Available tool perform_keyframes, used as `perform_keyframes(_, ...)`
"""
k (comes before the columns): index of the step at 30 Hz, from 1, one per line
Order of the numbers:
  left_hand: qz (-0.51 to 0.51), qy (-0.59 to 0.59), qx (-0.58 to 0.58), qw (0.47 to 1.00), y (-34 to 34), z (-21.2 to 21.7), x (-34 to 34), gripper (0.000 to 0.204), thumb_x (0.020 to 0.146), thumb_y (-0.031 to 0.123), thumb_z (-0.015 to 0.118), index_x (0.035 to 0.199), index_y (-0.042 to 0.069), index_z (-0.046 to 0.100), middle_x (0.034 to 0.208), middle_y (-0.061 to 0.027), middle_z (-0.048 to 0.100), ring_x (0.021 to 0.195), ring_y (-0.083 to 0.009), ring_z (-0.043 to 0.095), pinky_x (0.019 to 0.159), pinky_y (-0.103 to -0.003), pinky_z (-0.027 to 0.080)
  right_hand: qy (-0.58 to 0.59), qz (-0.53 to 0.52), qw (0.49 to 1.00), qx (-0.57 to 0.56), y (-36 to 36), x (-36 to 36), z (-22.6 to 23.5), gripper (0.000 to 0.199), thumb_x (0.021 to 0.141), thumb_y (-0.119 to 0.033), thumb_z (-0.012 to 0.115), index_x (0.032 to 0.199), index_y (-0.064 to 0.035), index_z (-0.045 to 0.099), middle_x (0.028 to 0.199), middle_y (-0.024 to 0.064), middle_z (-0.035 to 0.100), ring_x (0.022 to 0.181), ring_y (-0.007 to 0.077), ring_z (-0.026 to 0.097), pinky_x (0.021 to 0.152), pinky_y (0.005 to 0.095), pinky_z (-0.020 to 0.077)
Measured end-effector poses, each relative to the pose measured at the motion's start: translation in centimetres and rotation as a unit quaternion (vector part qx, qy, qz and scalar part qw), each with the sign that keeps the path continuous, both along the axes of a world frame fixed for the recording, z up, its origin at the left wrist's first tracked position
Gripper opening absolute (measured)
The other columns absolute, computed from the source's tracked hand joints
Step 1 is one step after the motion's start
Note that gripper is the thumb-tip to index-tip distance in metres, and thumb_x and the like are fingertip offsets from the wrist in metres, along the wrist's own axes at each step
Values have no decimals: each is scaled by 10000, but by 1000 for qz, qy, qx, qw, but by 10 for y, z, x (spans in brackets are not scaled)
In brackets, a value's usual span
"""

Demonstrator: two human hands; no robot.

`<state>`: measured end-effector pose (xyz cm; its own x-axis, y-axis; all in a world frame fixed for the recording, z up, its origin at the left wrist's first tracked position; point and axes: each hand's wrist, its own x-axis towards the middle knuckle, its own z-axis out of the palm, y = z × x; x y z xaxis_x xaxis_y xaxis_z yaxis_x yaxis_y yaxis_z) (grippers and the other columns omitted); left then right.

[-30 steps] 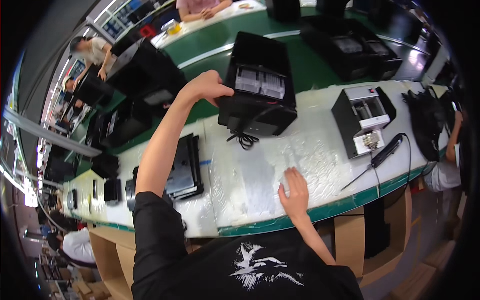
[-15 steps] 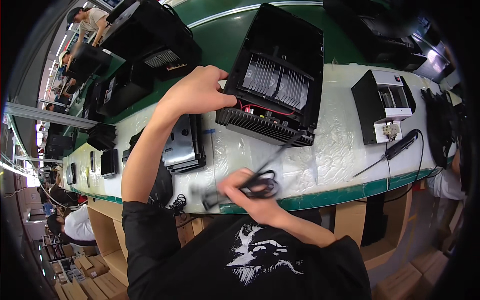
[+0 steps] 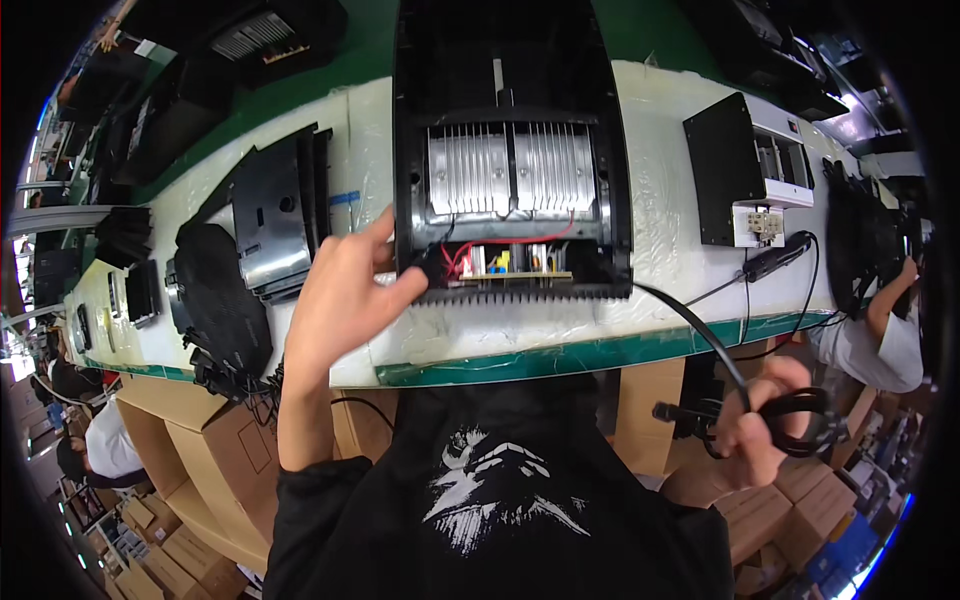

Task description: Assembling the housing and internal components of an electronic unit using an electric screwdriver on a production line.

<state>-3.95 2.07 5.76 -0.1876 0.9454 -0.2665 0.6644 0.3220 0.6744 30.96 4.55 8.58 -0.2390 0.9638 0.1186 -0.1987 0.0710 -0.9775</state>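
Note:
A black open appliance housing (image 3: 612,130) lies before me on the workbench. Inside it are silver finned metal blocks (image 3: 472,170). A circuit board (image 3: 520,276) with red wires (image 3: 500,240) sits at its near end. My left hand (image 3: 345,300) grips the housing's near left corner, thumb over the edge and fingers along the side. Off the bench's near edge, my right hand (image 3: 755,435) is closed around a coiled black power cord (image 3: 800,418). The cord runs back to the housing's near right corner, and its plug end (image 3: 675,412) dangles beside the hand.
To the right stand a white and black box-shaped fixture (image 3: 770,190) and a black electric screwdriver (image 3: 780,255). Dark panels with a shiny metal plate (image 3: 275,230) lie on the left. Cardboard boxes (image 3: 210,460) sit below the bench edge. Other people work at both sides.
The housing has turned squarer to me. My right hand has carried the coiled cord right and beyond the bench edge, stretching the cord out. My left hand stays at the housing's left corner.

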Motion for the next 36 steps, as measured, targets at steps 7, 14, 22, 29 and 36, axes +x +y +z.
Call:
perform_keyframes(7,59,-62,-21,996,-56,-8,8,601,740,127,598,1294,-15,415,851,-221,656,712,-356,650,670,-337,525,182,199,962,-31,32,-3,-6,509,666,5,630,1134,12,429,624,91,565,450,138,536,386,210,432)
perform_keyframes(14,8,55,287,956,-35,-1,49,485,717,-23,614,1194,3,531,1205,-156,549,1105,-300,533,941,-357,410,148,365,918,-50,46,-41,26,439,687,6,722,1028,-59,453,722,126,624,552,200,610,440,252,503)
perform_keyframes(22,-157,-40,212,964,-3,-36,120,308,773,128,649,1050,33,554,952,-91,554,814,-253,563,721,-317,464,216,442,871,-4,45,-14,17,405,698,84,681,951,-85,414,816,162,616,596,235,648,488,321,575)
perform_keyframes(29,-125,-56,305,942,-8,-42,117,210,732,72,677,918,46,584,878,-46,537,784,-209,576,683,-307,477,-37,206,969,129,21,38,8,695,725,-57,640,1314,-1,273,756,78,543,440,123,466,390,220,419)
perform_keyframes(36,-129,-64,333,932,-5,-51,114,244,695,62,697,917,43,601,882,-44,563,768,-219,575,646,-315,463,-126,53,988,-75,-9,50,17,848,624,-24,716,1336,22,260,692,140,564,545,196,590,566,277,523)
